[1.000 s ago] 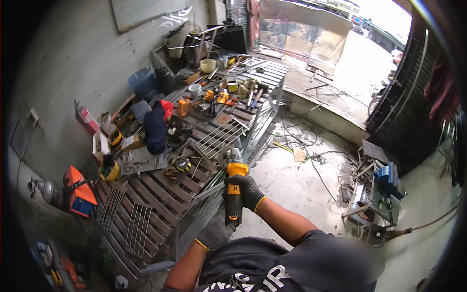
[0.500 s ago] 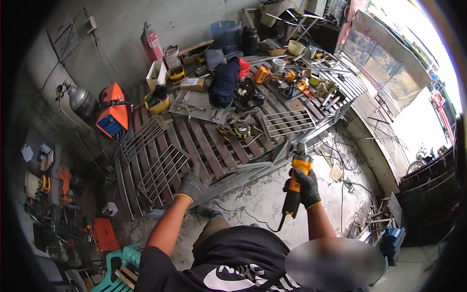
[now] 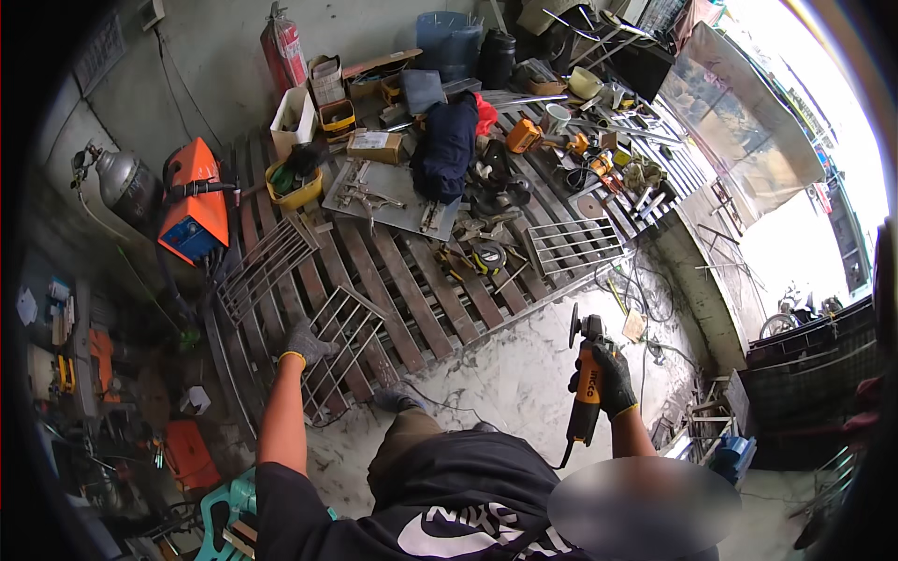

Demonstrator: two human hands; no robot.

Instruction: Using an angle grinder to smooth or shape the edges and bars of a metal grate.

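My right hand, in a dark glove, is wrapped round the orange-and-black body of an angle grinder. The grinder is held up over the pale floor, its head pointing away from me. Its thin disc stands edge-on at the upper left of the head, touching nothing. A cord leaves the tool's lower end. My left hand, in a grey glove, is closed at the left edge of a welded metal grate. That grate lies on the near part of the slatted metal table. The left fingertips are partly hidden.
Two more grates lie on the table. Beyond them are a tape measure, clamps, dark cloth and power tools. An orange machine and gas cylinder stand left. Loose cables cross the floor.
My left hand has moved left from the near grate's right side to its left edge and closed there. The grinder has turned, bringing its disc into view. The whole view has shifted slightly.
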